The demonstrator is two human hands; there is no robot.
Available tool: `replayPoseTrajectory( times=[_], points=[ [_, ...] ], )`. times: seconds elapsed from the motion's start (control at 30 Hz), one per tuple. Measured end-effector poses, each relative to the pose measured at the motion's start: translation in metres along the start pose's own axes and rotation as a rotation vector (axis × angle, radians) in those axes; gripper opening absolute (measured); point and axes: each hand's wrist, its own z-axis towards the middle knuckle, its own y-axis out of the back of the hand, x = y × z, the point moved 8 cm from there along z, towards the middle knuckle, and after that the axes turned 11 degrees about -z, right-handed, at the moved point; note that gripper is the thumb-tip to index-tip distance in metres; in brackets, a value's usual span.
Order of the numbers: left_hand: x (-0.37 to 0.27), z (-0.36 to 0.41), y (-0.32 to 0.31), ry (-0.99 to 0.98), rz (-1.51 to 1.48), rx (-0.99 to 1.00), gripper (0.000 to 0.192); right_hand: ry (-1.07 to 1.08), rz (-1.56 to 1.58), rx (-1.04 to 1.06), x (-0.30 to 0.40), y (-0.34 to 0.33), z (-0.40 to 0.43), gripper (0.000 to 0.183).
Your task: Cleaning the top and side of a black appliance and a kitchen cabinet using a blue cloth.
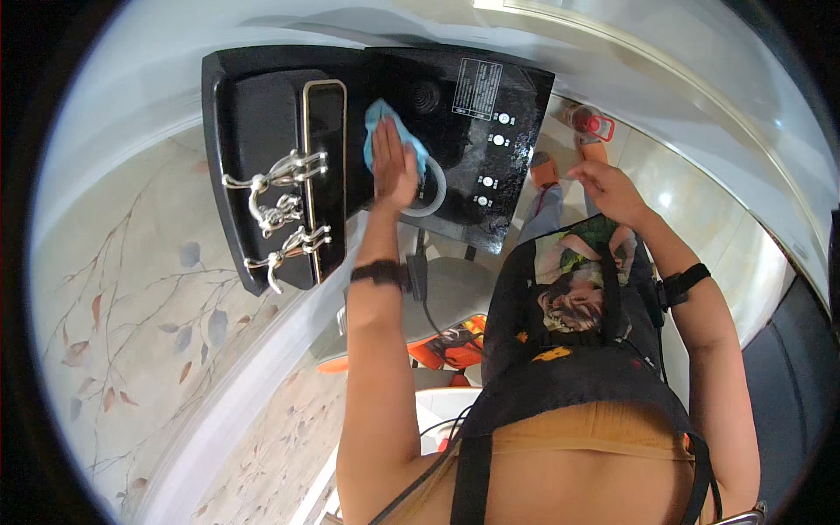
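Note:
My left hand lies with its fingers together on a light blue cloth, pressing it to the glossy black top of an appliance. A translucent ring shows beside the wrist. Several round white control marks and a printed panel are on the top's right part. My right hand is raised at the right, near my black patterned apron; its fingers are loosely bent, with nothing visible in them. Left of the cloth, a recessed black section bears a gold-coloured frame and silver-coloured ornamental metal fittings.
A clear container with a red handle is on the floor by my feet. Grey chair seats and an orange patterned item are below the appliance. A white wall curves behind it; a black upholstered surface is at the right.

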Motion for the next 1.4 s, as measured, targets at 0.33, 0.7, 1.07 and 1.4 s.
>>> replayPoseTrajectory(
  times=[0.33,0.7,1.07,1.4],
  points=[
    [-0.114,-0.083,-0.060,-0.405,-0.003,0.272,0.064,-0.005,-0.043,0.033,0.012,0.007,-0.002,0.020],
    [-0.024,-0.043,-0.015,-0.108,0.066,0.146,0.060,0.191,-0.209,-0.028,0.039,0.004,0.001,0.022],
    [-0.115,-0.031,-0.049,-0.513,0.012,0.157,0.062,0.059,-0.208,-0.035,0.018,0.002,-0.025,0.018],
    [-0.145,-0.030,-0.062,-0.645,0.032,0.233,0.057,-0.105,-0.188,-0.056,-0.011,0.016,-0.045,0.020]
  ],
)
